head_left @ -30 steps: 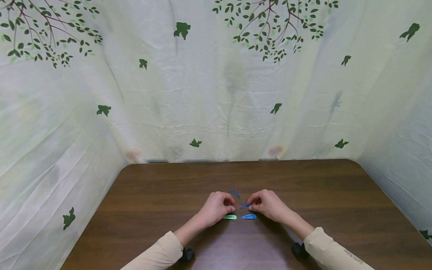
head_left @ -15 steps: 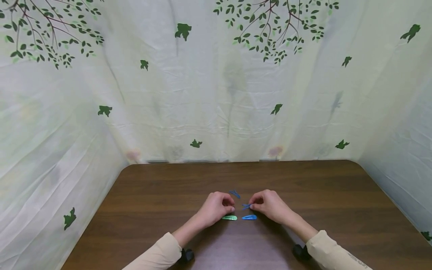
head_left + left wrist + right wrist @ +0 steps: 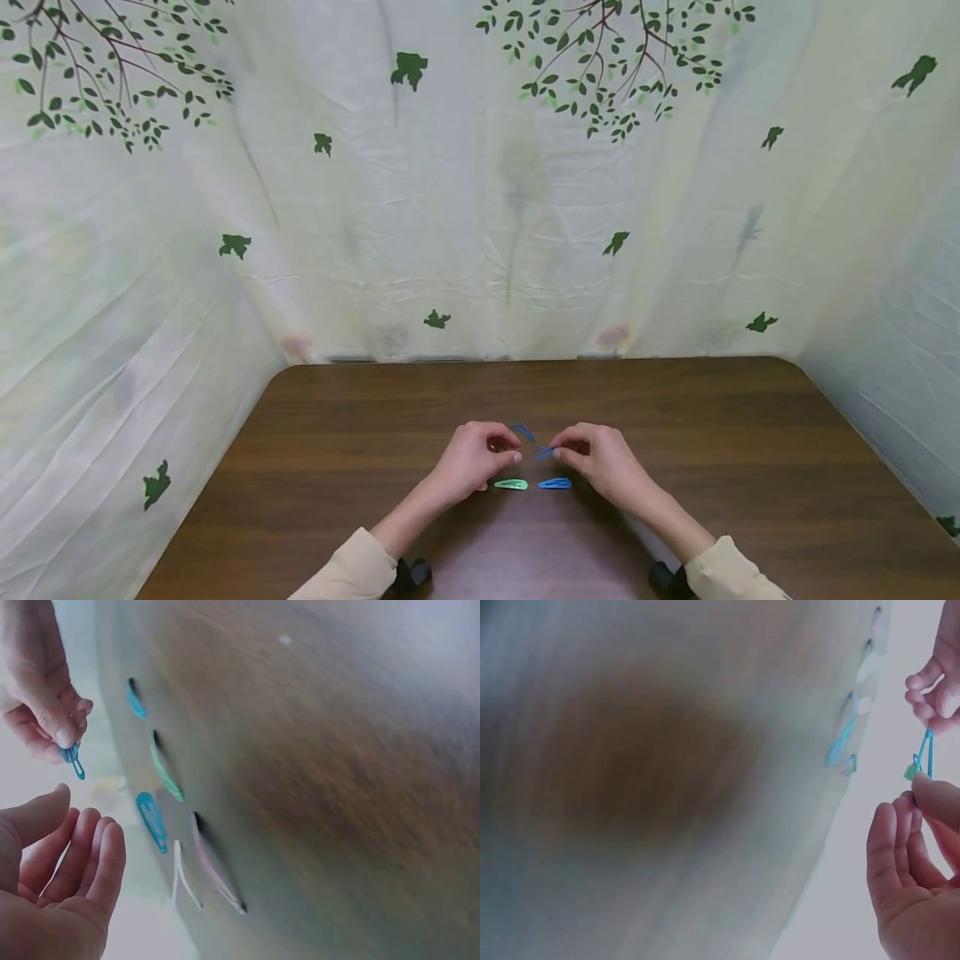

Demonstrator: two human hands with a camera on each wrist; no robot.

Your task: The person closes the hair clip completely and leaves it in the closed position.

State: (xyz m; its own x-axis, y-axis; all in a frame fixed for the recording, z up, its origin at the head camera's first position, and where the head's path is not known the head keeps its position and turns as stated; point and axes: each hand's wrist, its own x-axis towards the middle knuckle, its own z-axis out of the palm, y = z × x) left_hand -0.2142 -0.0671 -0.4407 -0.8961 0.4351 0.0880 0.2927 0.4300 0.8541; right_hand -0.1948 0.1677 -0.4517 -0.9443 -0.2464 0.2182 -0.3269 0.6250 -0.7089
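My right hand (image 3: 603, 462) pinches a blue snap hair clip (image 3: 73, 759) between thumb and fingertips, and the clip's prongs stand apart in the right wrist view. Facing it, my left hand (image 3: 476, 458) has its thumb apart from loosely bent fingers and holds nothing; a gap separates it from the pinched clip in the left wrist view. On the table below lie a green hair clip (image 3: 511, 484) and a blue hair clip (image 3: 555, 483). Farther back lies another blue clip (image 3: 522, 431) with its prongs spread. A white clip (image 3: 184, 874) and a pink clip (image 3: 216, 866) lie near my left hand.
The brown wooden table (image 3: 360, 417) runs back to a pale curtain (image 3: 465, 192) printed with leaves and green shapes. The same cloth hangs at both sides. Dark bands with a small device (image 3: 412, 575) sit at my wrists.
The right hand has raised the blue clip slightly and brought it a little left in the last half second. My left hand has shifted slightly left and up, uncovering the green clip's left end.
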